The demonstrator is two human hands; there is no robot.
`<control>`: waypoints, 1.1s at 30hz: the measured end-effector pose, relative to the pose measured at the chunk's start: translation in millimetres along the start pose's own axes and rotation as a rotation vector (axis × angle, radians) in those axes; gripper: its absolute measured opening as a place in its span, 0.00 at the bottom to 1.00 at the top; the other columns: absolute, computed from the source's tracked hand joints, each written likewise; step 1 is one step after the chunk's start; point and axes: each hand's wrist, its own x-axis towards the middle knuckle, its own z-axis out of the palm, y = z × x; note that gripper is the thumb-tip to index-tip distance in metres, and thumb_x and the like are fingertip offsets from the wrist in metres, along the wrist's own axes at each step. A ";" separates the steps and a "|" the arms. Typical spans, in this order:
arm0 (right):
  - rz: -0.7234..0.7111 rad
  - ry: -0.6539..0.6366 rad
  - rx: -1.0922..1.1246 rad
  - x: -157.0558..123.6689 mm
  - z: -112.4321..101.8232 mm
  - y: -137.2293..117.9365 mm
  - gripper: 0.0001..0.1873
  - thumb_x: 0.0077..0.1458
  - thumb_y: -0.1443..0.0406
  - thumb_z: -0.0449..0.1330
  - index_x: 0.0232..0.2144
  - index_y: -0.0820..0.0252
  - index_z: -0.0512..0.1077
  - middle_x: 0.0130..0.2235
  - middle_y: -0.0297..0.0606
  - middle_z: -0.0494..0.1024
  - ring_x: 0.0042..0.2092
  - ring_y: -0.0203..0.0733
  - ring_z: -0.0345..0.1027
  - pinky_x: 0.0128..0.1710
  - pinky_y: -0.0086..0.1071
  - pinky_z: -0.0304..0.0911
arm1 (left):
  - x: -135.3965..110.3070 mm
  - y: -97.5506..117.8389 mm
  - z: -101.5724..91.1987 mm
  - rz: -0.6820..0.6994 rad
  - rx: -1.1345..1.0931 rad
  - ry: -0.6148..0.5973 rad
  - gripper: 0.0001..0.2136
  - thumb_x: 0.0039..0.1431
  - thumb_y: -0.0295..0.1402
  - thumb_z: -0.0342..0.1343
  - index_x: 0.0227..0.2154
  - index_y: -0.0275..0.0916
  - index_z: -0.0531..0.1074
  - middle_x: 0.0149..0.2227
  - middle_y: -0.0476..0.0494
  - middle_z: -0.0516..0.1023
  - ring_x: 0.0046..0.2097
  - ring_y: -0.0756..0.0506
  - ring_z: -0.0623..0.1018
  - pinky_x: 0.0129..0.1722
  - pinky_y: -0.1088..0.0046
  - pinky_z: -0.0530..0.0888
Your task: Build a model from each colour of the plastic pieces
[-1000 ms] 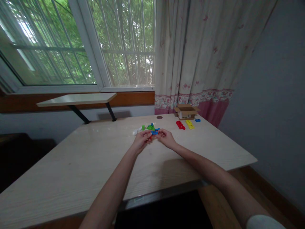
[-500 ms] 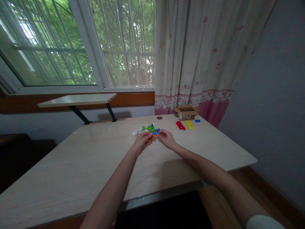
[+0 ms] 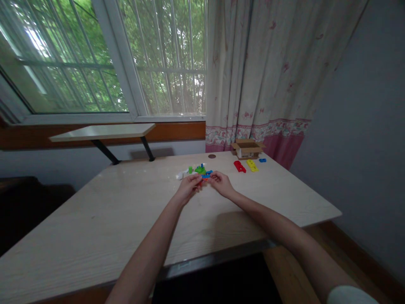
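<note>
As seen from the head camera, both hands meet at the far middle of the desk (image 3: 95, 219), with the arms stretched well forward. The left hand (image 3: 189, 185) and the right hand (image 3: 221, 183) face each other, fingers curled into a pinch. Between their fingertips sits a blue toy piece (image 3: 206, 174).

The piece is held just above the desk. Its long axis runs left to right, one end toward each hand. Neither hand is nearer: each closes on its own end. A touch of red shows at the underside of the piece, too small to identify. The exact finger placement cannot be made out.

Just beyond the hands, on the far side, lies a cluster of green pieces (image 3: 199, 169), with a white piece (image 3: 180, 175) at its left.

Apart to the right lie a red piece (image 3: 239, 166), a yellow piece (image 3: 252, 165) and a small blue block (image 3: 262, 160). They sit in a row near an open cardboard box (image 3: 248, 148) at the far right edge. The right hand is the nearer of the two to that group.

A curtain (image 3: 259, 76) hangs behind the box.
</note>
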 end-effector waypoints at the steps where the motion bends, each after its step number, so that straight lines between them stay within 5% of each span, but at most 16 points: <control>1: 0.000 0.004 0.003 0.0 -0.2 -0.3 0.14 0.45 0.56 0.61 0.30 0.61 0.69 0.27 0.33 0.71 0.27 0.33 0.62 0.27 0.27 0.59 | 0.3 0.0 -0.2 0.005 0.001 0.004 0.18 0.41 0.40 0.66 0.33 0.33 0.75 0.24 0.45 0.75 0.20 0.56 0.68 0.18 0.81 0.59; 15: 0.006 -0.019 0.077 1.8 1.3 3.8 0.19 0.44 0.60 0.63 0.39 0.60 0.69 0.30 0.33 0.72 0.29 0.32 0.64 0.29 0.27 0.61 | -1.5 3.1 2.0 0.094 0.016 0.058 0.26 0.37 0.34 0.67 0.44 0.38 0.71 0.27 0.48 0.75 0.22 0.55 0.69 0.21 0.79 0.63; 20: 0.006 -0.021 0.087 1.9 1.3 2.5 0.19 0.45 0.61 0.62 0.41 0.59 0.68 0.32 0.34 0.73 0.30 0.33 0.65 0.31 0.28 0.62 | -0.3 2.9 2.6 0.086 -0.016 0.081 0.21 0.34 0.31 0.68 0.37 0.36 0.73 0.28 0.46 0.76 0.26 0.52 0.73 0.25 0.77 0.67; 33: 0.060 -0.077 0.200 2.3 3.4 -1.5 0.20 0.44 0.62 0.63 0.42 0.60 0.68 0.33 0.35 0.74 0.28 0.32 0.65 0.29 0.27 0.61 | -2.3 7.1 6.8 0.065 0.032 0.096 0.17 0.34 0.35 0.68 0.30 0.34 0.75 0.22 0.48 0.73 0.20 0.56 0.67 0.19 0.81 0.59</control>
